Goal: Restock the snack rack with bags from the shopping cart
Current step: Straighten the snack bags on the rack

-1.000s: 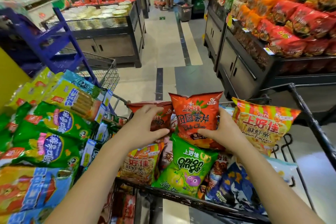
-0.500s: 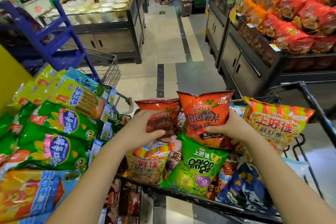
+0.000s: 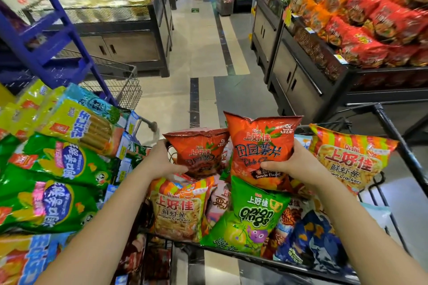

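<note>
Bags (image 3: 259,152), left hand (image 3: 162,164), right hand (image 3: 298,164), over cart (image 3: 393,132)

Glossy, crinkled foil-plastic on the tomato potato chips bag (image 3: 259,146) and onion rings bag (image 3: 252,213) — the shopping cart (image 3: 393,132) is matt black metal wire.

Above the shopping cart (image 3: 393,131), which is brimming with snack bags (image 3: 252,213), a large red tomato chip bag (image 3: 259,146) is being held upright over its middle, and a smaller red bag (image 3: 199,148) is standing upright toward the cart's left side.
</note>
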A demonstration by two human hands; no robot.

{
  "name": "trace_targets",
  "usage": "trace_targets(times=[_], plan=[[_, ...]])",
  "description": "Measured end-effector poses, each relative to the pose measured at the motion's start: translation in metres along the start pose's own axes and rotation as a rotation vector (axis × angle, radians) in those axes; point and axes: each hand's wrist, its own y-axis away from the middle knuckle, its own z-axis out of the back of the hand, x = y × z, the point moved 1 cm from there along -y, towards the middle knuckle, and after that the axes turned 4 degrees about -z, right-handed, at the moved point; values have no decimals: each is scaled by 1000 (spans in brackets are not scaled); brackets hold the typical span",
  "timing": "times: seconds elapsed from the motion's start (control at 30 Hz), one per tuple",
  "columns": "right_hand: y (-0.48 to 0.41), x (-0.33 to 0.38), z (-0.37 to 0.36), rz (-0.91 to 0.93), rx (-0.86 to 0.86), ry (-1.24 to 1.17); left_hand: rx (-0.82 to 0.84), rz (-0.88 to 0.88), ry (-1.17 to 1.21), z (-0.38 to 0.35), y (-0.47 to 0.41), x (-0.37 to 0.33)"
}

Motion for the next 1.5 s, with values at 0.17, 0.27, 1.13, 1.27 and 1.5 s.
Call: trace_targets(times=[0.17,0.27,1.13,1.27,1.5], plan=[[-4,-5,-1,-10,9,-36,155,-36,-26,2,-43,13],[-2,-3,-2,-10,3,-64,187,-91,-9,1,-53,10],[16,42,12,52,-126,-313,-77,-186,576,38,-27,-40],[30,60,17,93,-133,-384,-107,-217,675,52,-10,-49],[53,76,23,153,-128,-493,-201,-214,856,65,18,-55]])
